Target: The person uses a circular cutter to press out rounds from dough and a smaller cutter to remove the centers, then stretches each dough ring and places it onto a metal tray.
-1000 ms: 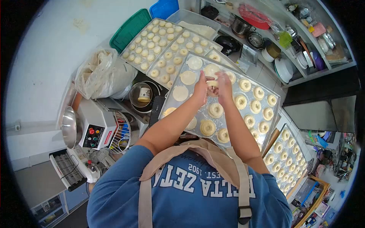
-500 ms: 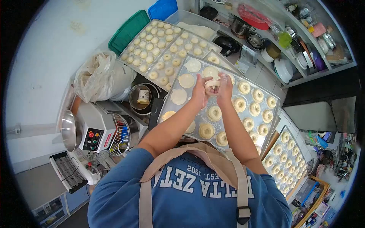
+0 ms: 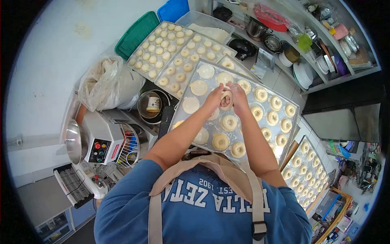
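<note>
Between my two hands is a ring of pale dough, lifted over a large metal tray. My left hand grips the ring's left side, and my right hand wraps round its right side. Fingertips show through the ring's hole. On the tray around them lie flat dough rounds, such as one at the left. Shaped dough rings rest nearer to me and along the right half of the tray.
Behind stand trays of dough balls and small rings. Another tray of rings is at the lower right. A mixer and a pot with a cup are at left; shelves hold cookware at upper right.
Both hands have turned inward round the dough ring. The ring now stands more upright, with its hole facing me and fingers visible inside it.
</note>
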The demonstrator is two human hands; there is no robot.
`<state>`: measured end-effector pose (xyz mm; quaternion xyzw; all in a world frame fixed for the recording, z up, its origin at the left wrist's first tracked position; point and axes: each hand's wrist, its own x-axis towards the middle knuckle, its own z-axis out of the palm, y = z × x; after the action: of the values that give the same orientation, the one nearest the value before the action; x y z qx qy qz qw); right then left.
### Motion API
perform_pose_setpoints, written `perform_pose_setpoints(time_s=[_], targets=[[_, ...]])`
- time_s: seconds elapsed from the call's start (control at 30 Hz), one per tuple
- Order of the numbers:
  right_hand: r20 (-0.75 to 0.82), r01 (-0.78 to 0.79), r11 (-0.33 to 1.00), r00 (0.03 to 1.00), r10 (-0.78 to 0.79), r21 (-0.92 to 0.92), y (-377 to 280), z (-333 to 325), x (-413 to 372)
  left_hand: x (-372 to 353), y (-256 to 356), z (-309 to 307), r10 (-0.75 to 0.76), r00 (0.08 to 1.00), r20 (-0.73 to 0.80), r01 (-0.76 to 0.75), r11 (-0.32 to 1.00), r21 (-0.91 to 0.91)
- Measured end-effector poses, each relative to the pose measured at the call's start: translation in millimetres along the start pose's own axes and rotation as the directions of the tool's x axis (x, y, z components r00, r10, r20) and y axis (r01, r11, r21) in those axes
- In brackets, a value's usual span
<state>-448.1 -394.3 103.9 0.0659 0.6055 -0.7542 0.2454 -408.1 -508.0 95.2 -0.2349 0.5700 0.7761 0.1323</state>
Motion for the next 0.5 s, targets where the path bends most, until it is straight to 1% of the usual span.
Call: perform_pose_setpoints(time_s=[0.03, 0.07, 0.1, 0.13, 0.2, 0.23, 0.3, 0.33, 0.4, 0.43, 0.5], targets=[[-0.038, 0.038, 0.999, 0.999, -0.037, 0.039, 0.1, -1.2, 1.2, 0.0, -1.2, 2.8, 0.023, 1.0, -0.006, -0.024, 0.986, -0.167], [-0.06, 0.06, 0.997, 0.997, -0.057, 0.05, 3.7, -1.7, 3.0, -1.2, -3.0, 5.4, 0.042, 0.999, -0.017, -0.045, 0.943, -0.329], [-0.082, 0.081, 0.995, 0.994, -0.076, 0.06, 7.5, -0.1, 4.0, 0.1, -7.2, 5.4, 0.057, 0.998, -0.031, -0.065, 0.874, -0.482], [-0.104, 0.101, 0.992, 0.99, -0.093, 0.07, 11.0, 0.6, 4.8, 3.5, -9.5, 0.6, 0.023, 1.0, 0.002, -0.02, 0.923, -0.384], [0.014, -0.037, 0.999, 0.999, 0.037, 0.014, 10.3, -0.1, 3.8, 10.4, -7.2, -11.9, -0.052, 0.997, 0.057, 0.061, 0.983, -0.173], [0.07, -0.103, 0.995, 0.992, 0.104, -0.02, 8.3, 0.3, 2.8, 10.4, -8.1, -13.2, -0.022, 0.999, 0.038, 0.026, 0.996, -0.086], [-0.064, 0.055, 0.998, 0.996, -0.057, -0.039, 17.7, 5.3, 10.4, 8.5, -11.0, -13.2, 0.039, 0.999, 0.012, -0.04, 0.995, 0.092], [-0.129, 0.134, 0.989, 0.982, -0.141, -0.057, 20.9, 6.1, 15.0, 8.8, -11.6, -10.0, 0.031, 1.0, 0.006, -0.03, 0.997, -0.072], [-0.069, 0.091, 0.995, 0.993, -0.094, -0.041, 24.5, -0.3, 14.4, 9.8, -13.9, -2.8, 0.008, 1.0, -0.002, -0.008, 0.921, -0.39], [-0.038, 0.069, 0.997, 0.997, -0.07, -0.033, 22.0, 0.4, 10.8, 16.8, -18.6, -10.4, -0.017, 0.998, 0.053, 0.033, 0.948, -0.316], [0.085, -0.121, 0.979, 0.987, 0.136, -0.161, 3.1, 4.8, 1.9, 30.9, -25.4, -29.6, -0.077, 0.984, 0.158, 0.102, 0.982, -0.158]])
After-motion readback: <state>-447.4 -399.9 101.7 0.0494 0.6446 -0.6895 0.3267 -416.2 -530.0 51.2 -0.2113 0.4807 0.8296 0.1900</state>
